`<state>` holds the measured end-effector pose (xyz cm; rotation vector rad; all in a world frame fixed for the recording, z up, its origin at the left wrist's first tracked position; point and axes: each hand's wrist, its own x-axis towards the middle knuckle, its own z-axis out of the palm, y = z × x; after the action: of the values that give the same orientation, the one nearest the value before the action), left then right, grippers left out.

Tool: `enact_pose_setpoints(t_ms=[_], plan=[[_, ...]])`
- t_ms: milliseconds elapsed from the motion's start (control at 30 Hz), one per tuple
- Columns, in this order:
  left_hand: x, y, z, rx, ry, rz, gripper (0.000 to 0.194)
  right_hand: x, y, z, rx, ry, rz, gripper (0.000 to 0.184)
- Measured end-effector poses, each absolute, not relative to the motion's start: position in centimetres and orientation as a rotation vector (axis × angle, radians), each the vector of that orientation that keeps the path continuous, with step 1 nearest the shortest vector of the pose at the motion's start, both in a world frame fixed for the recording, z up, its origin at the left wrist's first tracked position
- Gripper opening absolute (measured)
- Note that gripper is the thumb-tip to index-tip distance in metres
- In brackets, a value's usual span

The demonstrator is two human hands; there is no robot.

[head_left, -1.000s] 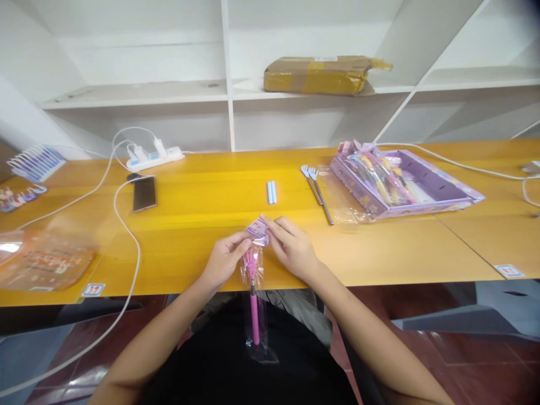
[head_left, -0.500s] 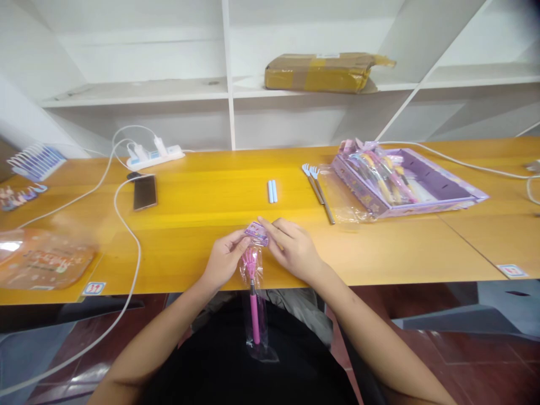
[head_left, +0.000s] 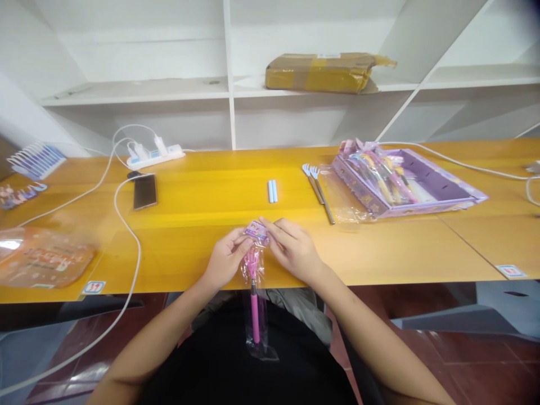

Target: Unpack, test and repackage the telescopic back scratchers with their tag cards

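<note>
A pink back scratcher (head_left: 255, 315) in a clear plastic sleeve hangs over the table's front edge, its claw end up. The sleeve's purple header card (head_left: 257, 232) lies between my two hands. My left hand (head_left: 228, 257) pinches the card's lower left side between thumb and fingers. At the right side, my right hand (head_left: 295, 250) has its fingers closed on the card's edge, index finger along the top corner. Beyond my hands, two light blue handle pieces (head_left: 272, 191) lie side by side. Two metal rods with light blue claws (head_left: 318, 191) rest further right.
A purple display box (head_left: 439, 208) at the right holds several bagged back scratchers, with a clear plastic bag (head_left: 346, 199) beside it. To the left are a phone (head_left: 145, 192), a power strip (head_left: 156, 157), white cables and an orange package (head_left: 50, 259). A taped carton (head_left: 318, 73) sits on the shelf.
Both hands keep their hold on the header card, almost still. The card and the scratcher's claw end have shifted very slightly.
</note>
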<state>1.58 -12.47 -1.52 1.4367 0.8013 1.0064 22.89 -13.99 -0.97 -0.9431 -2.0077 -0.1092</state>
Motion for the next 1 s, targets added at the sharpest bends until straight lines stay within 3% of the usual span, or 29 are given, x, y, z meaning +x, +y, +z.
enact_pose_setpoints(t_ms=[300,500,667,1000], plan=[[1.5,-12.4,-1.9,1.434,0.793,0.981,0.037,23.2,-14.5,0.2,-0.953,-2.146,-0.033,0.059],[1.5,-12.5,-1.5,1.406,0.808,0.978,0.036,22.9,-14.6,0.2,-1.031,-1.935,0.081,0.039],[1.5,-12.5,-1.8,1.358,0.825,1.005,0.04,22.9,-14.6,0.0,-1.029,-1.936,-0.029,0.028],[1.5,-12.6,-1.6,1.368,0.796,1.007,0.038,23.0,-14.8,0.4,-0.944,-1.991,-0.025,0.031]])
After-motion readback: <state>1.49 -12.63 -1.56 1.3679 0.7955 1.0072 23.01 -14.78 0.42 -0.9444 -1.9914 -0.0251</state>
